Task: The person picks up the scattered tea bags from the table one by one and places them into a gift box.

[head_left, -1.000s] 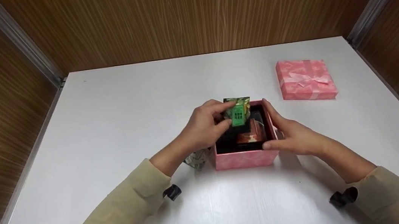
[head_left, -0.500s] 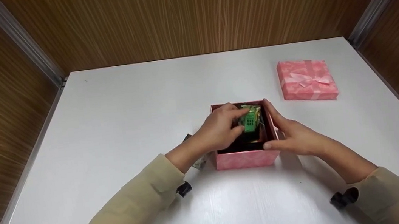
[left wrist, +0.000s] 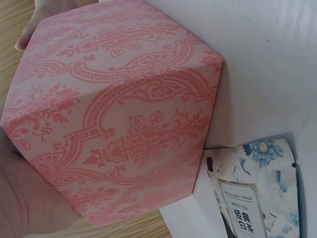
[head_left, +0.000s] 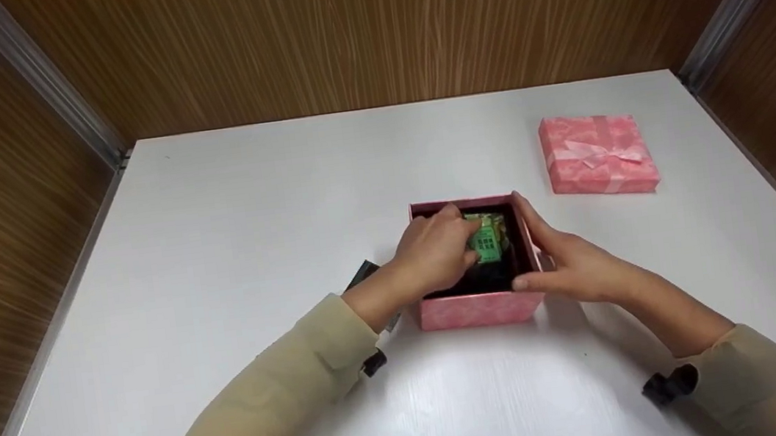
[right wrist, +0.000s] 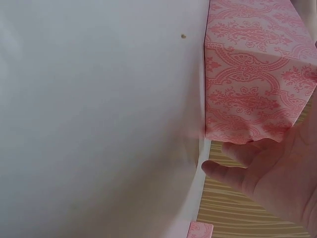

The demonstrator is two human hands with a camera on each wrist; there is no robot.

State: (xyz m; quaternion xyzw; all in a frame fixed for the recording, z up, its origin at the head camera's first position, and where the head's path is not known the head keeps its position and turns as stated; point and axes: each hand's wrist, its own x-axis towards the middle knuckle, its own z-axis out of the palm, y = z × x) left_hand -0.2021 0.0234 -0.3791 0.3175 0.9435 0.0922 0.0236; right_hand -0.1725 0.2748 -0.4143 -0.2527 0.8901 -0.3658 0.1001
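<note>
Left hand point(head_left: 436, 250) pinches green tea packet point(head_left: 487, 241), lowering it inside open pink box point(head_left: 479, 308) near table point(head_left: 225, 216) centre. Right hand point(head_left: 571, 266), fingers straight, braces the box's right wall. Step looks like packing; next: release packet, fetch floral packet point(left wrist: 260, 198) beside box. Pink lid point(head_left: 599, 155) sits toward far-right corner.

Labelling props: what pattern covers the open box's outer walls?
Pink damask scrollwork on paler pink on the square open box, clearest in the left wrist view.
</note>
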